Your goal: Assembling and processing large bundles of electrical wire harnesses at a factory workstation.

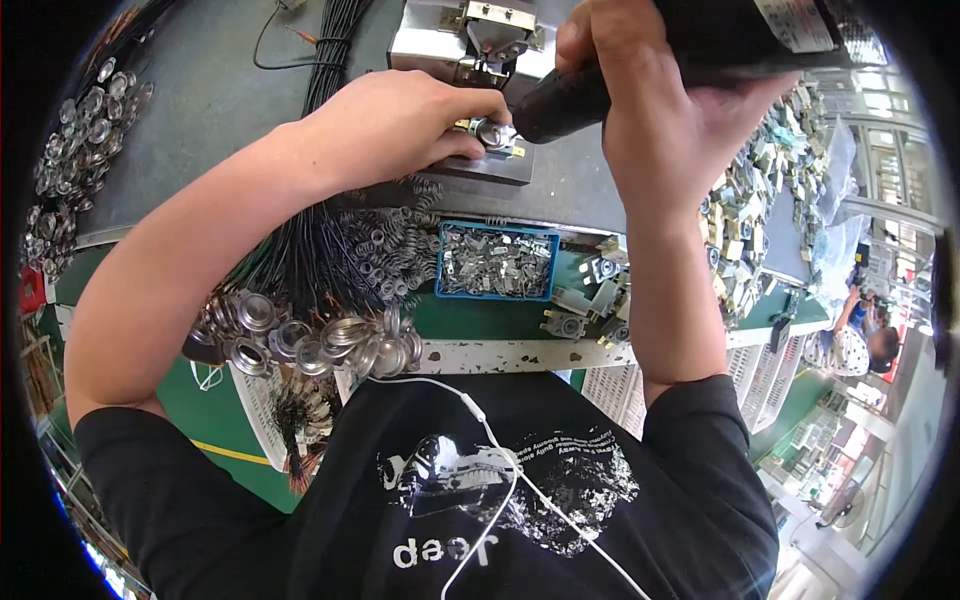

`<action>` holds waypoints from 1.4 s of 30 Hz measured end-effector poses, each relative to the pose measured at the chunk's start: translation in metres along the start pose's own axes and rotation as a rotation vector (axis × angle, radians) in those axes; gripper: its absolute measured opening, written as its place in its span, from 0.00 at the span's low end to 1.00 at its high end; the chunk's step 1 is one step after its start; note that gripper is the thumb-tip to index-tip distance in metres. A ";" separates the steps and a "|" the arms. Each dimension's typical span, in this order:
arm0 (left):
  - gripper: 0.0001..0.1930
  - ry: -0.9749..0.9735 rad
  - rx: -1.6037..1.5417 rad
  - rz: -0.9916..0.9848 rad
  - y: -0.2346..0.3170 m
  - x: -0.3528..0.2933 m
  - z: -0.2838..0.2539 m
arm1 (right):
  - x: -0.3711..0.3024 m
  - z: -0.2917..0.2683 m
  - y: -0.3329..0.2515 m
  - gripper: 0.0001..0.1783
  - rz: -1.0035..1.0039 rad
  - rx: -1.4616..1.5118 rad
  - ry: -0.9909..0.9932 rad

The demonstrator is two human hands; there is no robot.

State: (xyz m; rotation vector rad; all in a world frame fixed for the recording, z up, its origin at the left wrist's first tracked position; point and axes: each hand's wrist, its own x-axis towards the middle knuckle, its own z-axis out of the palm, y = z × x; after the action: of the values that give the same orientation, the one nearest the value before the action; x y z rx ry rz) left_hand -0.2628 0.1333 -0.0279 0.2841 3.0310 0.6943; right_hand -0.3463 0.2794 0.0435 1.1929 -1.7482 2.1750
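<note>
My right hand (650, 120) is wrapped round a black power screwdriver (730, 35), which lies tilted with its tapered nose pointing left. The nose ends right beside a small round metal part (493, 134) with brass-coloured tabs. My left hand (400, 125) pinches this part between thumb and fingers on a flat steel block (490, 168). Whether the driver's tip touches the part I cannot tell. Behind the block stands a metal fixture (430, 45) with a bracket on top.
A blue tray (497, 297) of small metal pieces sits near the bench edge. Left of it lie coil springs (385, 250), black wires (290, 255) and round metal rings (350, 340). More round parts (90, 130) cover the far left. Metal assemblies (745, 215) pile up at right. A person (855, 345) is farther off.
</note>
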 end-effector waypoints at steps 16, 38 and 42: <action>0.16 0.084 0.138 0.100 -0.001 -0.003 0.003 | 0.001 -0.007 -0.006 0.10 -0.070 0.006 0.020; 0.04 -0.282 0.140 0.646 0.059 -0.002 0.036 | 0.037 -0.023 -0.034 0.09 -0.152 -0.007 0.071; 0.08 -0.315 0.026 0.599 0.054 -0.004 0.028 | 0.038 0.003 -0.029 0.11 -0.089 0.150 0.177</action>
State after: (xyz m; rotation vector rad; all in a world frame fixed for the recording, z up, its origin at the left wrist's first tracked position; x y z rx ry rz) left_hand -0.2482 0.1931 -0.0300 1.2037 2.6431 0.5531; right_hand -0.3555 0.2722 0.0900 1.0476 -1.4587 2.3140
